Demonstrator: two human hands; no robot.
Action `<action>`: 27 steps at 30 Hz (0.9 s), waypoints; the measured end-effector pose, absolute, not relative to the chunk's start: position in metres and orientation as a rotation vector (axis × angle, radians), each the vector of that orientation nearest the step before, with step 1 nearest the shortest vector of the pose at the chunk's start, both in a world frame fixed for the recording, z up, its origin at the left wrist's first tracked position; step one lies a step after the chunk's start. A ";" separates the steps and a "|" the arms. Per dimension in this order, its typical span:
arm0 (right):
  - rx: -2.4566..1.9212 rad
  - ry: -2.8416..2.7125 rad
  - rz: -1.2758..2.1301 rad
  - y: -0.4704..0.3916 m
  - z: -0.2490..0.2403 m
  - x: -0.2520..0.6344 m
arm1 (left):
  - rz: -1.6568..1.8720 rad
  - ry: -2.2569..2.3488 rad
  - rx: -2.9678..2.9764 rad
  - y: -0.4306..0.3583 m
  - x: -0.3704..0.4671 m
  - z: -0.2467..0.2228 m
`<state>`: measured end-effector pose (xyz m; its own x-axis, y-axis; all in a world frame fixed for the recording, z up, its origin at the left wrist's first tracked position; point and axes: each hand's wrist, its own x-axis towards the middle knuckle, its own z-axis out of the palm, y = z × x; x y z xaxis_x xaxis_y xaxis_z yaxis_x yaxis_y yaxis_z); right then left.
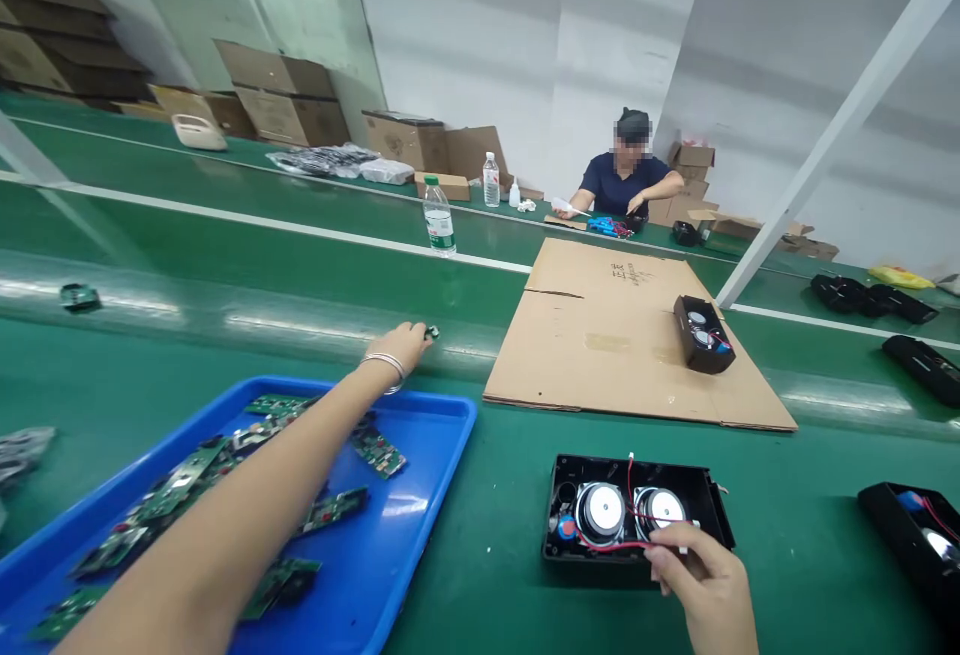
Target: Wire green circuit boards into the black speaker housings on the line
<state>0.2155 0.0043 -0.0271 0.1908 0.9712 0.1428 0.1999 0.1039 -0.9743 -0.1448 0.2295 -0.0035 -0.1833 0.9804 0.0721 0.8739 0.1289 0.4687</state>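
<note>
Along the far left of the green workbench (502, 495), a small dark piece with green on it (79, 297) sits by itself, and nearer, at the left edge, lies a crumpled grey bag (22, 453). To the right of the bag, a blue tray (409, 545) holds scattered green circuit boards (184, 485), some overlapping. Across it reaches the person's left arm, with bangles (384, 363) at the wrist; the left hand (401, 347) is just beyond the tray's far rim, fingertips closed on a small part (431, 333), which looks like a bit of green board, though it is too small and blurred to be sure. Farther off stands a water bottle (439, 220) with a green cap.

Right of the tray, near the person, an open black case (592, 567) lies on the bench with two round speakers (602, 512) facing up. The right hand (705, 575) is at its near right side, thumb and finger pinching a red wire (611, 547). Beyond the case, a flat cardboard sheet (551, 365) carries another speaker case (705, 335); a co-worker (624, 185) sits past its far edge. At the near right edge is a third case (911, 545).
</note>
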 end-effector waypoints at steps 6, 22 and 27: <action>-0.917 -1.118 1.143 0.028 -0.002 0.192 | 1.016 1.685 1.556 0.131 -0.093 0.017; -0.881 -2.138 0.984 0.018 0.016 0.165 | 1.120 1.203 0.874 -0.007 0.001 -0.015; -0.901 -2.105 0.607 0.015 0.011 0.169 | 1.087 1.340 1.164 -0.014 0.011 -0.010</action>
<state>0.1690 0.0151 0.0107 -0.4680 0.7591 0.4525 0.4013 0.6388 -0.6564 0.0105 -0.0145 -0.0102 -0.0230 0.9917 -0.1266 0.0805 0.1281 0.9885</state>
